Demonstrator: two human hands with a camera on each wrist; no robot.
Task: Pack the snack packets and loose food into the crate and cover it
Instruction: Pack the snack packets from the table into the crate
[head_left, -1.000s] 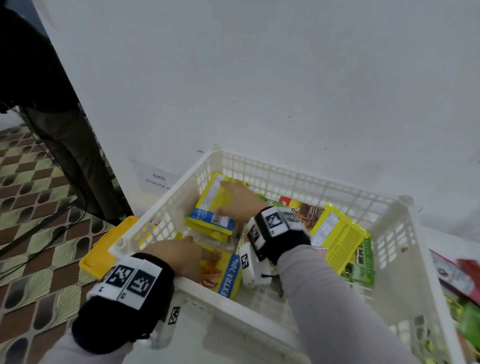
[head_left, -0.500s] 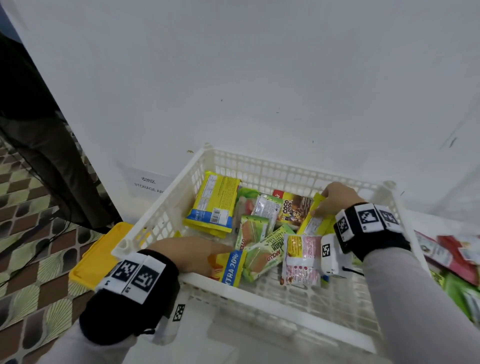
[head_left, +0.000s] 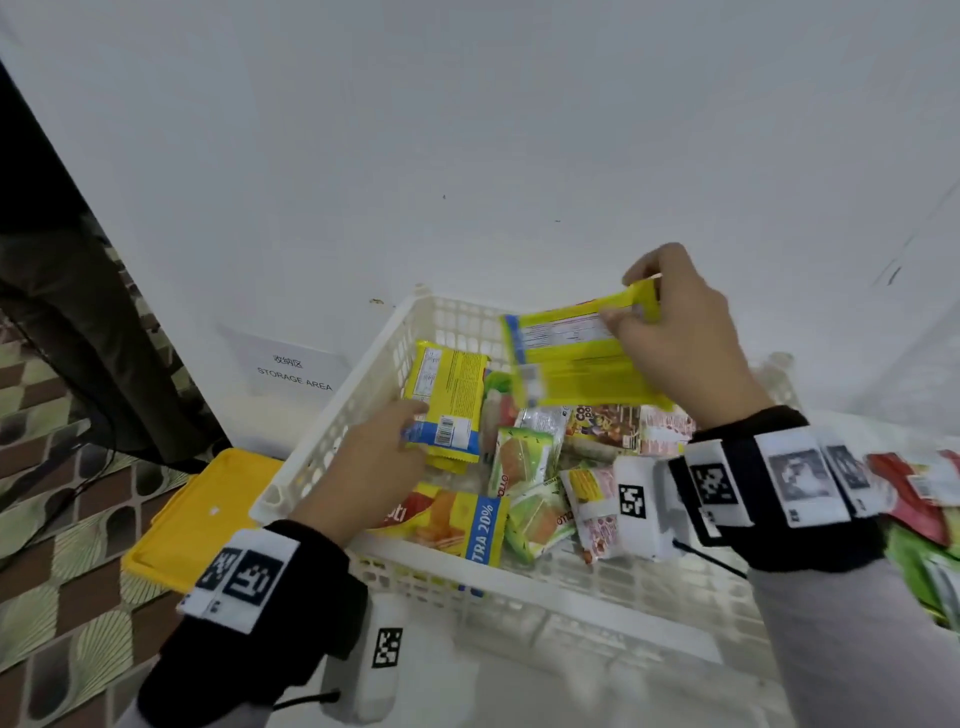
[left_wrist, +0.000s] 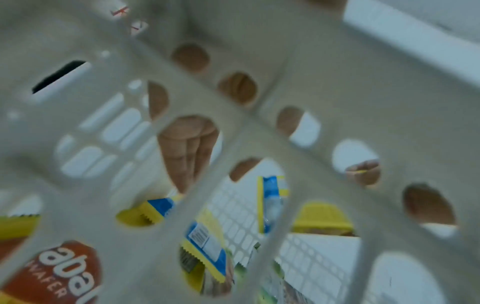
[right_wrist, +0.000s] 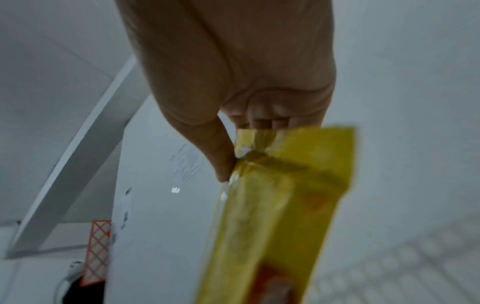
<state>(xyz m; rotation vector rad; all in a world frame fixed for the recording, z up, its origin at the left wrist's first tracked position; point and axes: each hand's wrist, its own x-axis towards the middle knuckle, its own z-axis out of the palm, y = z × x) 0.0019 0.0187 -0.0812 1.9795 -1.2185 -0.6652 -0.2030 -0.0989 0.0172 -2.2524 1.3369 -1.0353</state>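
Observation:
A white perforated crate (head_left: 322, 457) stands against the wall, with several snack packets in it. My right hand (head_left: 631, 304) pinches the end seal of a long yellow packet (head_left: 576, 364) and holds it above the crate's far side. The right wrist view shows thumb and fingers (right_wrist: 226, 162) clamped on that packet (right_wrist: 272, 216). My left hand (head_left: 410, 421) reaches inside the left wall. Its straight fingers (left_wrist: 187, 152) touch the blue end of a yellow wafer packet (head_left: 449, 410). An orange "EXTRA 20%" packet (head_left: 452, 519) and green packets (head_left: 522, 460) lie near the front.
A yellow lid (head_left: 197, 514) lies on the patterned floor left of the crate. More loose packets (head_left: 914, 493) sit to the right of it. A "STORAGE AREA" label (head_left: 293, 371) is on the wall, with dark furniture at far left.
My right hand has lifted the long yellow packet up out of the crate's right side. My left hand has slid from the front rim forward to the yellow wafer packet.

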